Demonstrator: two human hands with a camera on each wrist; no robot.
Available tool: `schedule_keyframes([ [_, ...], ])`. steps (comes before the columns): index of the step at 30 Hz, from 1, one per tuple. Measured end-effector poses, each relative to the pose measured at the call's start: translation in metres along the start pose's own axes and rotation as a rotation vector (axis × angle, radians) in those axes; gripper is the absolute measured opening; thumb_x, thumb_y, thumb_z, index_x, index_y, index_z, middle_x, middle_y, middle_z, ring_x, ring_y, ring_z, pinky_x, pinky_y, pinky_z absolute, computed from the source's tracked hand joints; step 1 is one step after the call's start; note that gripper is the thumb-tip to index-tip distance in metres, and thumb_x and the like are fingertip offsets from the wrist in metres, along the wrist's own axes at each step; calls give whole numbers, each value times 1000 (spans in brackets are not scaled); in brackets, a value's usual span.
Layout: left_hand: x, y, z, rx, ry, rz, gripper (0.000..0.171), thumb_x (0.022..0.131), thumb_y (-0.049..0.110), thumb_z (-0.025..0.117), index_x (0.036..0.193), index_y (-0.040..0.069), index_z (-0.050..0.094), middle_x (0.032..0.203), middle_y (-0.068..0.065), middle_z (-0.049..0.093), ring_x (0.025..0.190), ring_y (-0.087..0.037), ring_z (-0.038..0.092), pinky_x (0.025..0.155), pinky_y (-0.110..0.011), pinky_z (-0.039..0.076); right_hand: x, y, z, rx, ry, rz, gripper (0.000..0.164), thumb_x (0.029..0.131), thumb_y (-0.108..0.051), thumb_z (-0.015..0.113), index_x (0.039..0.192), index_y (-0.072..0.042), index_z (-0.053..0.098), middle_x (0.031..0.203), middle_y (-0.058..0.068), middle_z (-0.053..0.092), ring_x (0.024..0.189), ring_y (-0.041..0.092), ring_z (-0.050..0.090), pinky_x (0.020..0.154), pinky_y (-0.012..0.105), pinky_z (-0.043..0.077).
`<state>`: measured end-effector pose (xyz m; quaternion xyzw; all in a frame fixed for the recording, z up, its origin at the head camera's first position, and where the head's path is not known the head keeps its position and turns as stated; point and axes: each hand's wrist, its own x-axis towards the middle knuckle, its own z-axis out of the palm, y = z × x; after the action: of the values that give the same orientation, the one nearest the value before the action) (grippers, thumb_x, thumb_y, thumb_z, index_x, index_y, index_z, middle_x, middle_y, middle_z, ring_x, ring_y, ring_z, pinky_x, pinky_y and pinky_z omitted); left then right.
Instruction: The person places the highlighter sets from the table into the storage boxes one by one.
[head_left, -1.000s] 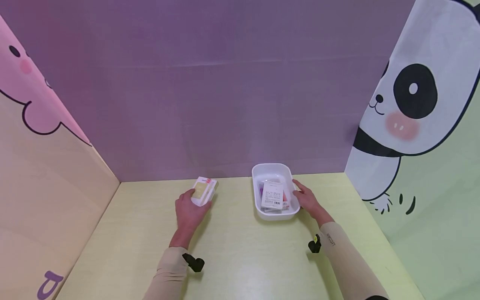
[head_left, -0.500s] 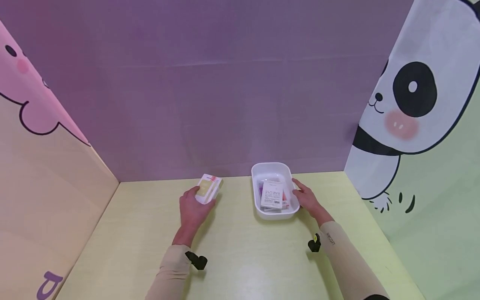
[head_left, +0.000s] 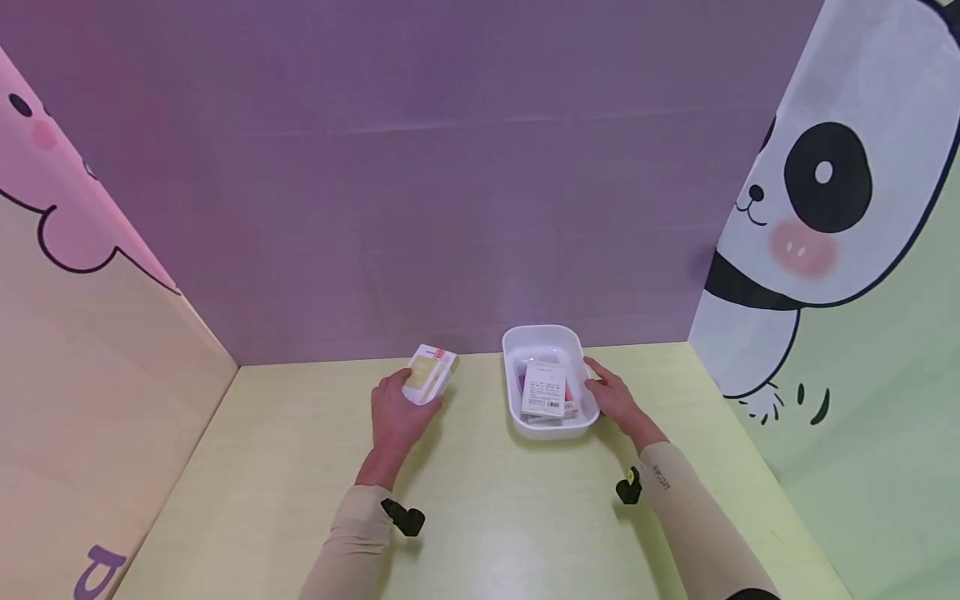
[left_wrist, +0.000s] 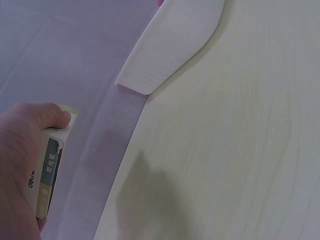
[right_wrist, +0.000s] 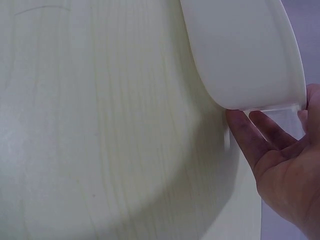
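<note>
In the head view my left hand (head_left: pixel 401 417) holds a small white and yellow carton (head_left: pixel 430 374) above the table's back left part. The left wrist view shows the carton's printed side (left_wrist: pixel 49 172), with "deli" and Chinese lettering for highlighter pens; my thumb lies across its top end. To the right stands a white plastic bin (head_left: pixel 542 340) holding several small packs, a white printed box (head_left: pixel 544 390) on top. My right hand (head_left: pixel 617 400) grips the bin's right side, thumb at the rim. Close up, its fingertips (right_wrist: pixel 235 116) touch the bin's outer wall.
A pale wood-grain table (head_left: pixel 480 517) lies under both hands. Behind it rises a purple backdrop (head_left: pixel 450 208). Side panels stand at left and right, the right one bearing a panda picture (head_left: pixel 832 267). A black camera mount sits on each wrist.
My left hand has moved the highlighter box to the right and slightly back, toward the bin. The right hand and the bin have stayed in place.
</note>
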<state>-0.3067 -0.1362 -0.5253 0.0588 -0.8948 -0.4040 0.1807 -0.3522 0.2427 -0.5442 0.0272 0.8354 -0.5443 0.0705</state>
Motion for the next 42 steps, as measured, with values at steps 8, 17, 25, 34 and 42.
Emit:
schedule_keyframes([
  [8, 2, 5, 3, -1, 7, 25, 75, 66, 38, 83, 125, 0, 57, 120, -18, 58, 103, -34, 48, 82, -44, 42, -3, 1, -2, -2, -7, -56, 54, 101, -22, 45, 153, -20, 31, 130, 31, 50, 91, 28, 58, 63, 31, 50],
  [17, 3, 9, 8, 6, -14, 30, 76, 67, 42, 83, 126, 3, 57, 120, -16, 58, 103, -32, 47, 83, -42, 43, -4, -6, -1, 18, -11, -1, 54, 103, -17, 44, 154, -18, 28, 133, 30, 48, 92, 28, 59, 62, 29, 49],
  [25, 2, 16, 10, 3, -26, 47, 75, 66, 40, 83, 126, 3, 57, 119, -16, 58, 103, -31, 47, 83, -41, 43, 1, 1, 1, 16, -1, 6, 54, 103, -20, 44, 154, -21, 29, 134, 29, 49, 94, 28, 59, 64, 30, 50],
  [34, 2, 20, 12, 11, -36, 66, 76, 66, 40, 83, 127, 3, 57, 119, -15, 57, 103, -30, 47, 82, -41, 43, 0, 2, 1, 2, 5, 13, 54, 103, -20, 44, 154, -22, 29, 134, 28, 49, 96, 29, 57, 66, 30, 50],
  [42, 2, 26, 15, 18, -49, 91, 78, 65, 40, 85, 128, 3, 57, 120, -15, 58, 106, -30, 48, 85, -41, 43, 1, 3, 1, -4, 6, 3, 54, 103, -20, 44, 154, -20, 29, 133, 29, 49, 97, 30, 57, 65, 29, 49],
])
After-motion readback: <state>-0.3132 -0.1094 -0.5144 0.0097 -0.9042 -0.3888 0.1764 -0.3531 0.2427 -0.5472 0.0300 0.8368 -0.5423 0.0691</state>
